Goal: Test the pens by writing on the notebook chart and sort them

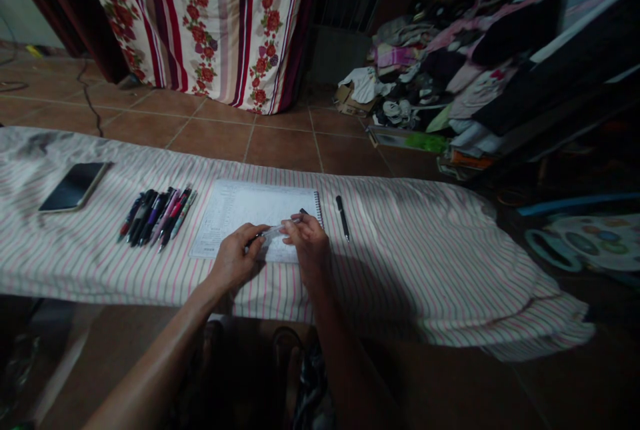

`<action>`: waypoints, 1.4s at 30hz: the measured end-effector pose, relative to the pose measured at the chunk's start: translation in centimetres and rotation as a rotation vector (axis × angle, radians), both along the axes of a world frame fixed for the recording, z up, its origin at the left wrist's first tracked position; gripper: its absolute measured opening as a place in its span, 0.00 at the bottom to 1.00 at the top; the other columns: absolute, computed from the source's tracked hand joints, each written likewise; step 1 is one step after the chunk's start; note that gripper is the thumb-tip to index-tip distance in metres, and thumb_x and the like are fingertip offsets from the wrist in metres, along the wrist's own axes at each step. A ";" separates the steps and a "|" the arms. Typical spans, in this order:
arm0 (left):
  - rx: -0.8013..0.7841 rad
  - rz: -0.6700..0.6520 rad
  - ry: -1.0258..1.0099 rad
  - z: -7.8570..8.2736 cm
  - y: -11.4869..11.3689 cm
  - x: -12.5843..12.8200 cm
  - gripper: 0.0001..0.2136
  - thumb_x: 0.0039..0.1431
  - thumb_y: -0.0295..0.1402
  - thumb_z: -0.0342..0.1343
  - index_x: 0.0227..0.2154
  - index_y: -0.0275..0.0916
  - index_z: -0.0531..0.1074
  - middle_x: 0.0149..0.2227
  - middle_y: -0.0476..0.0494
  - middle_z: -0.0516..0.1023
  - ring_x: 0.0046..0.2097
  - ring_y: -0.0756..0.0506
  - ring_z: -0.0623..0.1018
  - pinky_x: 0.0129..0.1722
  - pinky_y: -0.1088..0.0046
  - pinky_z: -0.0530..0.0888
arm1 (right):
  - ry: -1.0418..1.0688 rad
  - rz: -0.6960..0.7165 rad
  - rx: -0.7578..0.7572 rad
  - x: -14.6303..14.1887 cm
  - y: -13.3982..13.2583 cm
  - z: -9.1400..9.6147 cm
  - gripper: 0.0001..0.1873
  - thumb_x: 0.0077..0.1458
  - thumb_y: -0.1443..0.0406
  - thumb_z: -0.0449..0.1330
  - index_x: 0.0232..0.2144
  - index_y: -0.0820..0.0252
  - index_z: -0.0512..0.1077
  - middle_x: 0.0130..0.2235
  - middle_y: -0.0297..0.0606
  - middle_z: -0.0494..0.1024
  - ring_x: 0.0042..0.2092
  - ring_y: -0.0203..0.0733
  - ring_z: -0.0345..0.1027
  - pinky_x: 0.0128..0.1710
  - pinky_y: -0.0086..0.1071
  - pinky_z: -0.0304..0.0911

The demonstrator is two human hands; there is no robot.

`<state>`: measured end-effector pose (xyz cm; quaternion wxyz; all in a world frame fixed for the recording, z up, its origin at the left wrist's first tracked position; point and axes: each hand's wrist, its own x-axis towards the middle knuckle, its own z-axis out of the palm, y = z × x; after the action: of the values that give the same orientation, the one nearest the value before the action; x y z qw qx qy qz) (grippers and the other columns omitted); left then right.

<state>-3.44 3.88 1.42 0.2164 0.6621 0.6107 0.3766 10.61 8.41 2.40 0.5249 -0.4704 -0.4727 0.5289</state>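
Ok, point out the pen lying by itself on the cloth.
The black pen right of the spiral notebook: it lies alone on the striped cloth, while the bunched pens lie to the notebook's left.

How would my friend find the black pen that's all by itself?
Find the striped cloth, then the spiral notebook lying on it. Just right of the notebook's coiled edge lies the black pen, alone, unlike the bunch of pens on the notebook's other side.

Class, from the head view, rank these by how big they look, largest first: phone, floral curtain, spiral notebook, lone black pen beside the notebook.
1. Floral curtain, though cut off by the frame
2. Spiral notebook
3. Phone
4. Lone black pen
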 end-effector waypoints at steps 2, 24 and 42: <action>0.004 0.001 -0.005 0.1 0.0 0.0 0.13 0.58 0.31 0.46 0.43 0.38 0.71 0.36 0.44 0.74 0.39 0.47 0.73 0.40 0.70 0.69 | -0.005 0.000 0.002 0.0 0.0 -0.2 0.13 0.43 0.60 0.61 0.32 0.61 0.65 0.26 0.34 0.76 0.29 0.37 0.73 0.23 0.26 0.68; 0.004 -0.029 0.086 0.0 -0.1 -1.1 0.12 0.58 0.32 0.47 0.40 0.38 0.73 0.32 0.45 0.75 0.35 0.48 0.74 0.35 0.73 0.69 | -0.191 0.143 0.090 1.1 0.1 -0.4 0.09 0.44 0.61 0.60 0.28 0.59 0.66 0.24 0.32 0.75 0.28 0.38 0.72 0.25 0.29 0.67; -0.009 -0.116 0.197 0.5 -0.7 -1.9 0.13 0.59 0.33 0.46 0.41 0.38 0.74 0.35 0.43 0.76 0.38 0.46 0.75 0.38 0.72 0.69 | -0.710 0.259 0.381 2.3 -0.7 -0.3 0.06 0.51 0.64 0.56 0.27 0.58 0.73 0.29 0.34 0.77 0.30 0.37 0.70 0.32 0.29 0.62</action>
<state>-5.39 3.21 1.89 0.1797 0.7293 0.5912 0.2938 12.89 7.70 2.06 0.3360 -0.4547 -0.7688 0.2988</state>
